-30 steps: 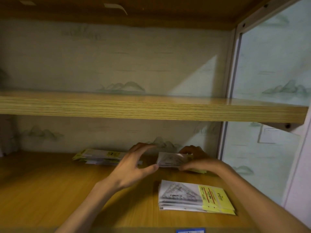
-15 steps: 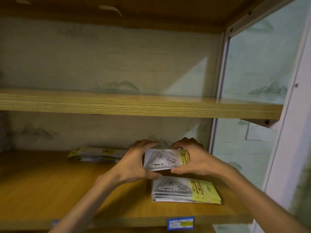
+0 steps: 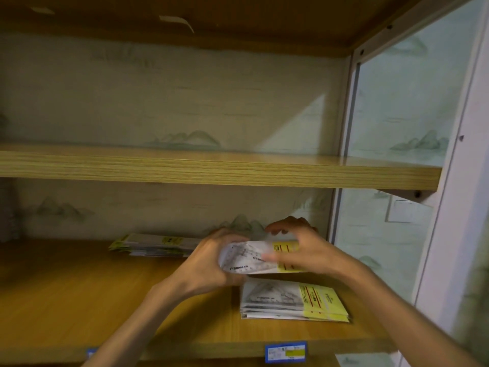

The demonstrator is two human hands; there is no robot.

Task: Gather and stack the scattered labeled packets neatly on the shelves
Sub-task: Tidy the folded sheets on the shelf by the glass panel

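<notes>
Both hands hold a bundle of white packets with yellow labels above the lower shelf. My left hand grips the bundle's left end. My right hand grips its right, yellow-labelled end, fingers curled over the top. Directly below, toward the shelf's front right, lies a flat stack of the same packets. Another pile of packets lies further back on the shelf, left of my hands, partly hidden by my left hand.
The upper shelf runs across the view above my hands. A white frame post and a glass panel close off the right side. A blue price tag is fixed to the lower shelf's front edge.
Both hands lifted the bundle from the back of the shelf and brought it forward, over the front stack. The grip on it has tightened.
</notes>
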